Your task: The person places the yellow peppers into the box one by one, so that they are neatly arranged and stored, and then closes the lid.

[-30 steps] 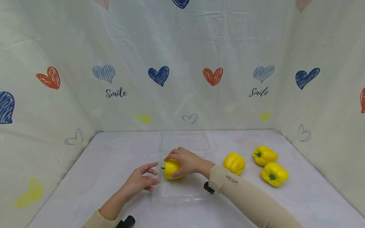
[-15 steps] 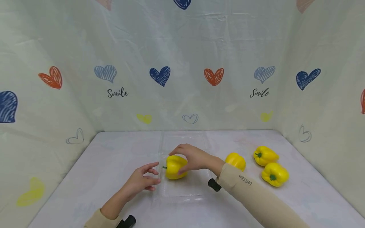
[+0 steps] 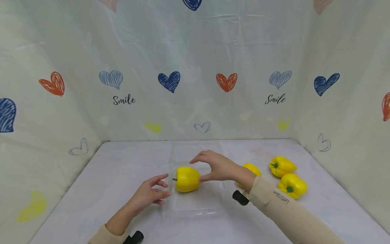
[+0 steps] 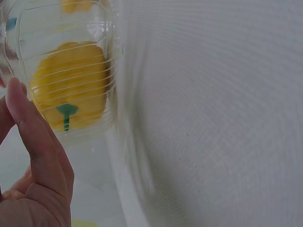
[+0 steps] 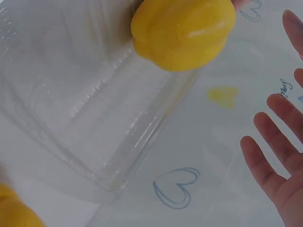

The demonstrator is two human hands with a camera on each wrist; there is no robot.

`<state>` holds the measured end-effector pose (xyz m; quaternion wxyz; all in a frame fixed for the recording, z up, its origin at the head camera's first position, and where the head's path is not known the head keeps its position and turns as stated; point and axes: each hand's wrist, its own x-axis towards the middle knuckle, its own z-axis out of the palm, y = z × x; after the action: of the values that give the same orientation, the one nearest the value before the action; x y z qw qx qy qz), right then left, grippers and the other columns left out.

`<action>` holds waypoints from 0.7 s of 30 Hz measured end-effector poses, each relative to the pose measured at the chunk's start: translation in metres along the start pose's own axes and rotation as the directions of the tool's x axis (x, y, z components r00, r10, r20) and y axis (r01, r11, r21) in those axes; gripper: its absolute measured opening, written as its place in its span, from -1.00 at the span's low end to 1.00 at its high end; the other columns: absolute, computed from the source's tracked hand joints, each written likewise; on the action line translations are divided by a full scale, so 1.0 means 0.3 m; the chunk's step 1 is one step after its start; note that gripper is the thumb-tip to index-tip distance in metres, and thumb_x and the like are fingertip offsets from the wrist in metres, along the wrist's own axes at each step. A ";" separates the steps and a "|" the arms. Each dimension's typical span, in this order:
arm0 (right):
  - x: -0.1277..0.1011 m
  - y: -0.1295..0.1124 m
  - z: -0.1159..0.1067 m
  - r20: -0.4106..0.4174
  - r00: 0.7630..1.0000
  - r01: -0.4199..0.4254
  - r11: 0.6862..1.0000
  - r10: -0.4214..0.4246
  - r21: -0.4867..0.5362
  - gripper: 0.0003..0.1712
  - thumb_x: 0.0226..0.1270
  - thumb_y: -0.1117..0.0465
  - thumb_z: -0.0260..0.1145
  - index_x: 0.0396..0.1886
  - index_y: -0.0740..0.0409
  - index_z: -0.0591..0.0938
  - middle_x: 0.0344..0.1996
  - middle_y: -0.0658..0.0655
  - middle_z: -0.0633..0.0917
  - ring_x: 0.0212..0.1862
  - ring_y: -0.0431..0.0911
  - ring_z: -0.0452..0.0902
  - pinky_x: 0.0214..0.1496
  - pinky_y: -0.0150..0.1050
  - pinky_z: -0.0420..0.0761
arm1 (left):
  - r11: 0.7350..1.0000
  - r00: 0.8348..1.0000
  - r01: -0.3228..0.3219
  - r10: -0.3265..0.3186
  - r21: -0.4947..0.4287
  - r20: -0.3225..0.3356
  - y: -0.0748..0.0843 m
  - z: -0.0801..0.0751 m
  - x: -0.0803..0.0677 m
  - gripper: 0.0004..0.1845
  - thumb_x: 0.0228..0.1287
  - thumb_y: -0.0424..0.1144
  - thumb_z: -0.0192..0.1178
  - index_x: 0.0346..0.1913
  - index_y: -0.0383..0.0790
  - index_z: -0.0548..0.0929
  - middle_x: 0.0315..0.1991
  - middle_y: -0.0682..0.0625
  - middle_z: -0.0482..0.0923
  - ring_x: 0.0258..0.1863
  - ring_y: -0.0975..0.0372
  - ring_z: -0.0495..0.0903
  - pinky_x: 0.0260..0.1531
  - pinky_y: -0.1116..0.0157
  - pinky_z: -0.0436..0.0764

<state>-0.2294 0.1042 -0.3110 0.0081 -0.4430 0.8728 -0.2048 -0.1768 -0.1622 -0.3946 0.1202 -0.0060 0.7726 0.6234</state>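
the yellow bell pepper point(image 3: 186, 179) sits in the clear plastic clamshell tray point(image 3: 195, 206), looking light, smooth, slippery (best cupped around its broad sides); the right hand point(image 3: 217, 167) is spread just off it, and the left hand point(image 3: 150, 193) is relaxed, empty.

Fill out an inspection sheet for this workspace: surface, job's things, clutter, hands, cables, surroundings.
Surface: white table, lightly wrinkled cover.
Job's things: yellow pepper lying in a clear plastic tray, green stem pointing left.
Clutter: three more yellow peppers on the table right of the tray, one partly hidden behind the wrist.
Hands: right hand open, thumb at the pepper's right side, fingers arched above it; left hand open beside the tray's left edge, holding nothing.
Cables: nothing seen.
Surroundings: pale curtain printed with hearts and "Smile" on three sides.
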 end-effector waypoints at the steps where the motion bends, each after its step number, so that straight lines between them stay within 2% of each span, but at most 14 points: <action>1: -0.007 0.003 -0.004 -0.007 1.000 0.003 1.000 -0.003 -0.003 -0.40 0.01 0.12 0.50 0.11 0.03 0.55 0.02 0.00 0.54 0.10 -0.08 0.39 0.17 -0.14 0.41 | 1.000 1.000 0.001 -0.001 -0.001 -0.002 0.000 0.000 0.000 -0.26 0.04 -0.38 0.37 0.32 -0.28 0.32 -0.11 -0.14 0.41 -0.45 0.12 0.54 -0.40 0.20 0.66; 9: -0.056 0.028 -0.031 -0.042 0.999 -0.033 0.999 0.032 -0.021 -0.43 0.02 0.08 0.49 0.09 0.02 0.56 0.00 -0.01 0.55 0.08 -0.07 0.40 0.13 -0.13 0.44 | 1.000 1.000 0.006 -0.006 0.003 -0.012 -0.001 0.000 0.004 -0.26 0.02 -0.39 0.38 0.31 -0.28 0.33 -0.11 -0.15 0.41 -0.45 0.12 0.53 -0.41 0.20 0.66; 21: -0.135 0.097 -0.020 -0.128 0.984 -0.127 0.992 0.124 -0.019 -0.47 0.04 0.08 0.47 0.05 0.01 0.58 -0.03 -0.04 0.57 0.03 -0.10 0.43 0.11 -0.09 0.46 | 1.000 1.000 0.005 -0.005 0.002 -0.013 0.002 0.004 0.001 -0.26 0.03 -0.39 0.38 0.31 -0.28 0.33 -0.10 -0.16 0.41 -0.46 0.13 0.53 -0.41 0.20 0.66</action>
<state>-0.2284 0.1530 -0.3228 -0.0405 -0.3732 0.9004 -0.2198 -0.1771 -0.1610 -0.3944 0.1169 -0.0119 0.7741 0.6221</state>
